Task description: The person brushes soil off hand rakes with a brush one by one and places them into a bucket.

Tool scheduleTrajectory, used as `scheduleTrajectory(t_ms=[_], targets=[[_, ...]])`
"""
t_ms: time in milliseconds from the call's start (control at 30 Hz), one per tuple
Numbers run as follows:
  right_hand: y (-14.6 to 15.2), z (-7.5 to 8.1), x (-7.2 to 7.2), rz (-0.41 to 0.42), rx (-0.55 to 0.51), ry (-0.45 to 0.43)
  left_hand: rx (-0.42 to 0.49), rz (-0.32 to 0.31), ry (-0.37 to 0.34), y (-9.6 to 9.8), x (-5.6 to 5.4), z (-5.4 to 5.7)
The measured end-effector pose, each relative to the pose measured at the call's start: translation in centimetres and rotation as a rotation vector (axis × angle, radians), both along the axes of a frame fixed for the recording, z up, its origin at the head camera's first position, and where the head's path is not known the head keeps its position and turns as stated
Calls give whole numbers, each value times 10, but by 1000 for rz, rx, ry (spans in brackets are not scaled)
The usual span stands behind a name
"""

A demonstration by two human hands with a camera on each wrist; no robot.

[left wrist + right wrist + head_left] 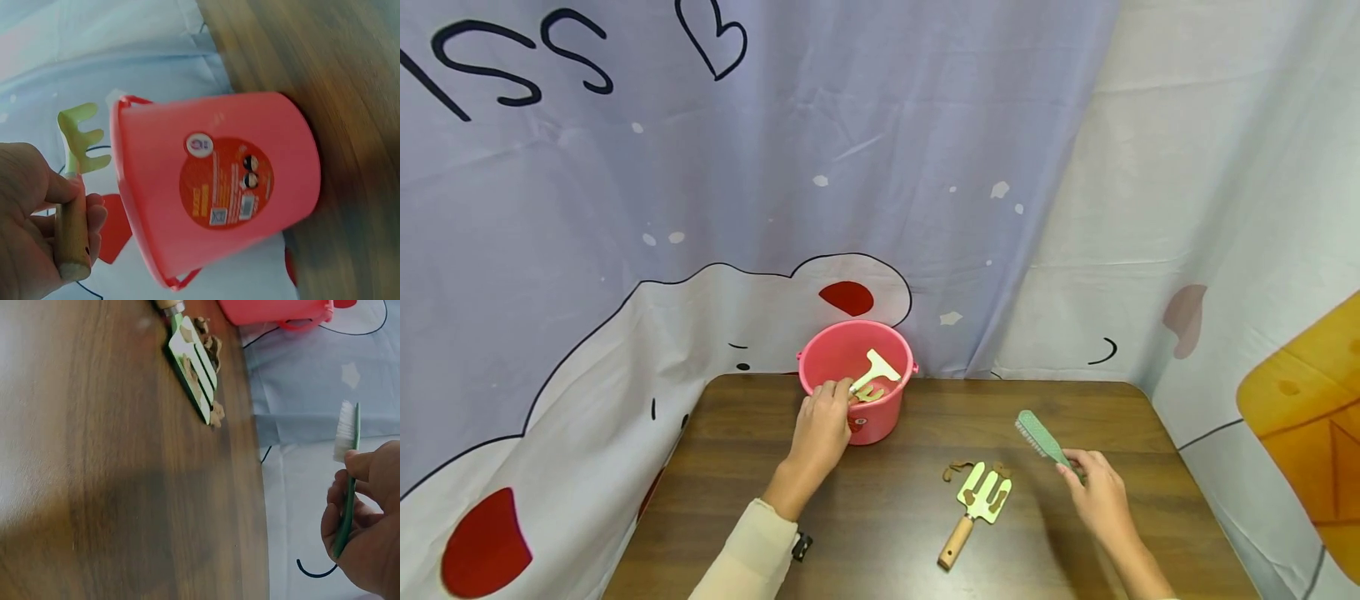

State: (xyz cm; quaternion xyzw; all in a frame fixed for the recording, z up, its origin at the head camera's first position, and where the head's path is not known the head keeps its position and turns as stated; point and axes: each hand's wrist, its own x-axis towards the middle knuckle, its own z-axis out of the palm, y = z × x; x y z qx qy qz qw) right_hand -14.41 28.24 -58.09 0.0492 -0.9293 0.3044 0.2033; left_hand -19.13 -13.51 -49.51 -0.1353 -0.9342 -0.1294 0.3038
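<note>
My left hand (826, 421) grips the wooden handle (72, 237) of a small hand rake (78, 137) with pale green prongs. In the head view, the rake's head is over the mouth of a pink bucket (880, 421). My right hand (1099, 492) holds a green brush (1041, 437) by its handle, above the table's right side. Its white bristles (344, 431) show in the right wrist view. Between the hands lies a garden fork (977, 504) with a wooden handle, brown smears on its pale green tines. Brown clumps (214, 353) sit beside the tines.
The brown wooden table (865, 533) reaches back to a hanging printed cloth (850, 167). The bucket stands near the table's back edge, close to the cloth. More white cloth (1210, 208) hangs along the right side.
</note>
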Motion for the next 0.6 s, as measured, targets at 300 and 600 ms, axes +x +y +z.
scheduleTrajectory(t_ms=[300, 600], targets=[[7, -8, 5, -21, 21, 80, -4, 10, -40, -15, -19, 5], [14, -14, 9, -33, 33, 70, 14, 28, -229, -18, -36, 14]])
